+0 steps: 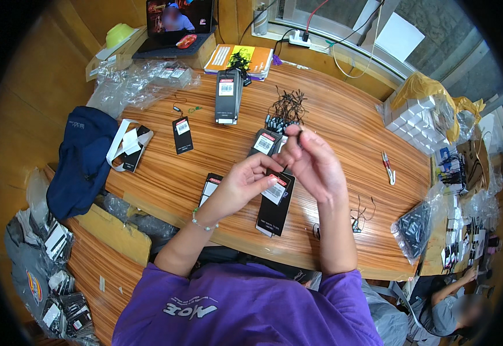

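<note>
My left hand [246, 183] pinches the top of a black hang tag [273, 216] with a white barcode sticker and a red strip. My right hand [319, 167] is raised just beside it, thumb and fingertips pressed together on a thin dark string that seems to lead to the tag; its ends are partly hidden. Behind my hands lies a stack of similar tags [264, 142], with a bunch of black strings [286, 108] beyond it. More tags [210, 188] lie partly under my left forearm.
A taller tag stack [226, 98] stands at the back, near a laptop [177, 23]. A single tag [183, 136] and a navy pouch [82, 161] lie left. Right are red-handled pliers [387, 168], white boxes [417, 124] and a bagged black bundle [413, 229]. Another person [445, 308] sits lower right.
</note>
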The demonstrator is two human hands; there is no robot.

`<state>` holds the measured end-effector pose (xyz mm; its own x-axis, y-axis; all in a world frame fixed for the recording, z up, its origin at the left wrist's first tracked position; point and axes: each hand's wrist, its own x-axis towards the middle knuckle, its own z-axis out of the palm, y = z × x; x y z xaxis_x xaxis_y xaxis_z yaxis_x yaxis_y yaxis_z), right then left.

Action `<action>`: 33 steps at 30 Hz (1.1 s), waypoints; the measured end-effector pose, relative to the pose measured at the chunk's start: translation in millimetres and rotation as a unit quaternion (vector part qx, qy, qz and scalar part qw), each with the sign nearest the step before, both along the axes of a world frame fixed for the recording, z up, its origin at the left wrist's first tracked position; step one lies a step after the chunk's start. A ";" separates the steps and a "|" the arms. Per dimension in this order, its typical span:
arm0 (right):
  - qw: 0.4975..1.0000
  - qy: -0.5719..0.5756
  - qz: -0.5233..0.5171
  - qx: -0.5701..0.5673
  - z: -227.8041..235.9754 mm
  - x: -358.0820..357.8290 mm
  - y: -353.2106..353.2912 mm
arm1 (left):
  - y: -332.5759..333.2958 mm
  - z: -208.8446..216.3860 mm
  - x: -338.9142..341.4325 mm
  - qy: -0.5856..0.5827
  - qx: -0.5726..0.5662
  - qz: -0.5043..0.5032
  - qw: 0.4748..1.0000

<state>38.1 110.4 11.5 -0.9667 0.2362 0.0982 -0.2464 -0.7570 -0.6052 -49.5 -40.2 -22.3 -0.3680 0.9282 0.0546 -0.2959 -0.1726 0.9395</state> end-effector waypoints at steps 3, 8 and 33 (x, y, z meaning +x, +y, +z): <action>0.998 0.040 -0.044 0.001 -1.3 6.1 18.1 | -2.1 2.7 -10.8 0.013 -0.027 0.025 0.999; 0.987 0.005 -0.153 0.057 7.4 -1.4 52.0 | 12.5 -10.8 -44.5 0.107 -0.058 0.051 0.991; 0.896 -0.242 -0.200 0.315 -9.5 -88.6 152.9 | 83.1 -35.2 -50.1 0.612 -0.104 0.157 0.768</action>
